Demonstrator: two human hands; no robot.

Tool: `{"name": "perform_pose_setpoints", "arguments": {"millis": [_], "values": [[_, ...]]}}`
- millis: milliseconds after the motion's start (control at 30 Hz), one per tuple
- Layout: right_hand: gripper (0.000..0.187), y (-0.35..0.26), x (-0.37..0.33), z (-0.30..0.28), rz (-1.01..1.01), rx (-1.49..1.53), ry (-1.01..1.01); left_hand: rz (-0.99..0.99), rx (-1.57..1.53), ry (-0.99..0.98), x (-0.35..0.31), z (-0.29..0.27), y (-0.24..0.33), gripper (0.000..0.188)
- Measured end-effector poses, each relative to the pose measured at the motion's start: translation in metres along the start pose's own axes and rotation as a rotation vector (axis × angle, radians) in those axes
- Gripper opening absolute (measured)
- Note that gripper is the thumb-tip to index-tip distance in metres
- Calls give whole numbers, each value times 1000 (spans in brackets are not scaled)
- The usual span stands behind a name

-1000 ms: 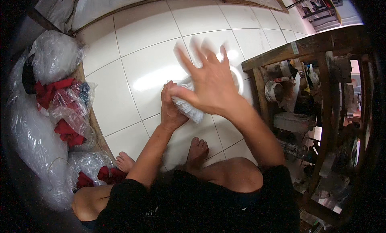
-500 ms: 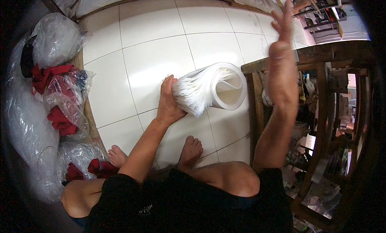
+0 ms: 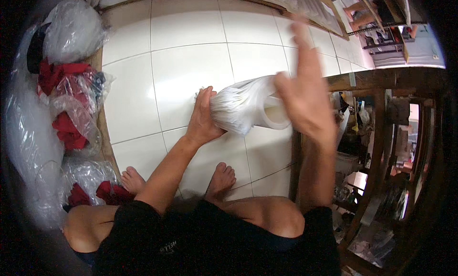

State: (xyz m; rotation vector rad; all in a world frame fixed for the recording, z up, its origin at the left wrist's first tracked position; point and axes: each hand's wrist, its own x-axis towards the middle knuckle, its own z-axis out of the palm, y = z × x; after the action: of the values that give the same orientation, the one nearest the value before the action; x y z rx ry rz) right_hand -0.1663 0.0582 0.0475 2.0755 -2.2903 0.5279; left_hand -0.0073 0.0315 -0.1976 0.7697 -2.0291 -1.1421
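A thick stack of thin white sheets (image 3: 238,107), curled into a roll, hangs above the tiled floor before me. Its left end is ruffled into many loose edges, and my left hand (image 3: 203,118) is wrapped round that end. The hollow, smooth end of the roll points right. Beside this end, partly covering it, is my right hand (image 3: 307,92), with thumb and fingers stretched apart and nothing in it. Its fingertips are smeared by motion. Whether the right palm touches the sheets, I cannot tell.
Clear plastic bags (image 3: 76,30), some with red cloth (image 3: 70,130) inside, are heaped along the left. A dark wooden frame (image 3: 381,78) with cluttered shelves stands close on the right. White tiles (image 3: 188,66) cover the floor. Part of another person (image 3: 360,15) shows at the far right.
My right hand has swung down and left, from above the wooden frame to the roll's right end. My left hand keeps its grip; the roll looks more flattened and its opening is partly hidden.
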Motion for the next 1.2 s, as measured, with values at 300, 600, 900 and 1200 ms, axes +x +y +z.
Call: {"name": "perform_pose_setpoints", "arguments": {"millis": [300,600,900,1200], "values": [[100,-17,-3,8,25,-100,-96,111,68,41,-1,9,12,121],[97,5,-7,28,137,-113,-79,60,66,43,0,14,15,117],[96,7,-14,10,58,-7,46,115,44,116,-5,24,4,111],[94,-3,-2,-28,32,-53,66,140,88,57,-6,17,-10,111]]}}
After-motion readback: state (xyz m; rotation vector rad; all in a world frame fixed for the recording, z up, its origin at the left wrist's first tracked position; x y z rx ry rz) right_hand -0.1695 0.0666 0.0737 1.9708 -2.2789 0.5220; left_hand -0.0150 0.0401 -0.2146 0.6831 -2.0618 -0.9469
